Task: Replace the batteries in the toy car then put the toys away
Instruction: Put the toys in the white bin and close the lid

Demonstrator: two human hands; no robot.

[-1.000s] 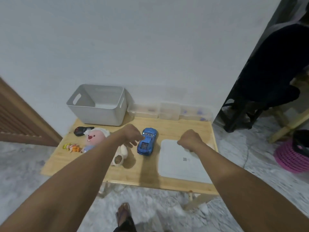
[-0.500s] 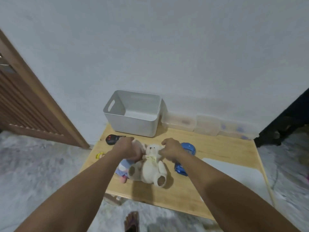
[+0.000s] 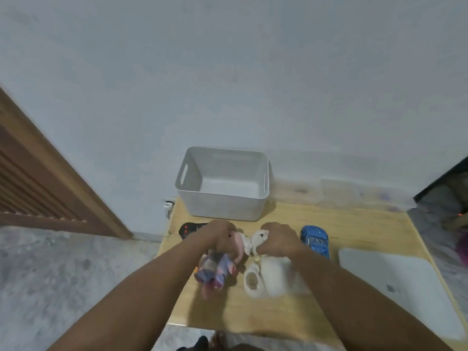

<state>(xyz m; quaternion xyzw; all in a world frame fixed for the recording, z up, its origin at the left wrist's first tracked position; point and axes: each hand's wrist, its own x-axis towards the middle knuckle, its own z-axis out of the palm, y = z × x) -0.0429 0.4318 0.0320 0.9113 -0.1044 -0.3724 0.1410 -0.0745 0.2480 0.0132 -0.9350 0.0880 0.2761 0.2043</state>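
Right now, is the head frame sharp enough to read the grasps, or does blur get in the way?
Head view: soft overall, with wide-angle bending at the edges; the pink doll in the left hand smears with motion, the white teddy bear under the right hand blurs less; no glare.

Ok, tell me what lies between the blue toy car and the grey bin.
Head view: only bare wooden tabletop lies between blue toy car and grey bin.

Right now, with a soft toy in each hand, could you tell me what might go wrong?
1. The grey plastic bin is narrow; both toys dropped together could catch its rim.
2. The white plush bear in the right hand hangs close to the blue toy car and might knock it.
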